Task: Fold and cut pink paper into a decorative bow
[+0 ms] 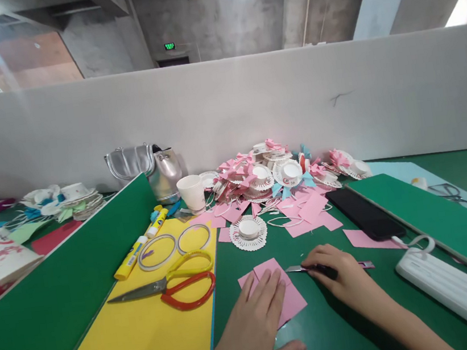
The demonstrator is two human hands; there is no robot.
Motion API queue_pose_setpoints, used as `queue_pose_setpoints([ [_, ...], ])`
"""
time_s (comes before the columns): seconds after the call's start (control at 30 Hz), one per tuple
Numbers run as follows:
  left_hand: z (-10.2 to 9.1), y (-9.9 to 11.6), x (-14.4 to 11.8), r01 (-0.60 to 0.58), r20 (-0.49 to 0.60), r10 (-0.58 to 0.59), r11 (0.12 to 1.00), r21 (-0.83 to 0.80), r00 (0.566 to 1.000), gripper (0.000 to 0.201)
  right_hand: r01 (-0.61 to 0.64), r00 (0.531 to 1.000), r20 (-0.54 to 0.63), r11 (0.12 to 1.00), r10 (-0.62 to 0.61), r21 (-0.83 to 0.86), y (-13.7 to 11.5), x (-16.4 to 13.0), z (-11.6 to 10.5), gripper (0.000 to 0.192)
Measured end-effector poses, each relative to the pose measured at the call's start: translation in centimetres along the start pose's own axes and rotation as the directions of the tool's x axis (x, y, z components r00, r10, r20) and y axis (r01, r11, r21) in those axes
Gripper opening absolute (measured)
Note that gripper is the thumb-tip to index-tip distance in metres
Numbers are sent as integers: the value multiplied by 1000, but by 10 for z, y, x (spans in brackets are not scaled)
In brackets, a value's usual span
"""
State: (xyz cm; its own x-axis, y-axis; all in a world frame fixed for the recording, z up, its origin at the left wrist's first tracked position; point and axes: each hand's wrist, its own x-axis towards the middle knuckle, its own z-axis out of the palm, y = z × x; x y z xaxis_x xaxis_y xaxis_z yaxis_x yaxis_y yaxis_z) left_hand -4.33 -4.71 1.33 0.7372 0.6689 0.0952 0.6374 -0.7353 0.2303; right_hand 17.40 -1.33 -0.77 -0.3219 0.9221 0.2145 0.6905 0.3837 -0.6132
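1. Step in hand, as I judge it: cutting or scoring a pink paper square (280, 298) that lies flat on the green table (349, 332), lower centre of the frame.
2. Left hand (257, 324): palm down, fingers spread fairly wide and flat on the pink square, pinning it in place.
3. Right hand (341, 275): fingers curled narrow around a small craft knife (304, 268). The blade tip points left and sits at the right edge of the pink square. A purplish end of the handle pokes out to the right of the hand.
4. Next move, by my reading, calls for a steady pull of the blade along the paper, with the left fingertips kept out of its path since they lie just beside the tip.
5. Counts, centre left of the frame, on the yellow sheet (143, 342): one pair of scissors (174, 286) with yellow and red handles, blades closed; two tape rings (157, 251) side by side; two glue sticks (131, 259), lying end to end.
6. One paper cup (193, 193), upright, above the rings.
7. One paper doily disc (248, 232) lies alone, above the hands. Behind it, a heap of such discs with pink and blue bows (276, 172); too tangled to count.
8. Right of frame: one dark phone (365, 212) with a cable, and one white power strip (460, 294).
9. One silver bag (146, 169) against the partition, upper left of centre.
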Motion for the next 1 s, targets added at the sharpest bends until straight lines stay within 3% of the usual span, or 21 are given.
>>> queue_pose_setpoints([
  [0.1, -2, 1, 0, 18, 94, -16, 1000, -16, 995, 72, 14, 999, 46, 1000, -16, 28, -6, 0, 0, 18],
  [0.5, 1, -1, 1, 118, 220, -92, 987, -107, 971, 73, 36, 993, 108, 996, -45, 81, -11, -2, 1, 19],
  [0.8, 1, 0, 4, 135, 231, -104, 983, -123, 967, 73, 26, 997, 73, 993, -34, 117, -11, 0, 13, 17],
  [1.0, 0, -1, 4, 135, 236, -106, 985, -107, 966, 75, 23, 994, 98, 988, -39, 154, -12, 0, 6, 18],
])
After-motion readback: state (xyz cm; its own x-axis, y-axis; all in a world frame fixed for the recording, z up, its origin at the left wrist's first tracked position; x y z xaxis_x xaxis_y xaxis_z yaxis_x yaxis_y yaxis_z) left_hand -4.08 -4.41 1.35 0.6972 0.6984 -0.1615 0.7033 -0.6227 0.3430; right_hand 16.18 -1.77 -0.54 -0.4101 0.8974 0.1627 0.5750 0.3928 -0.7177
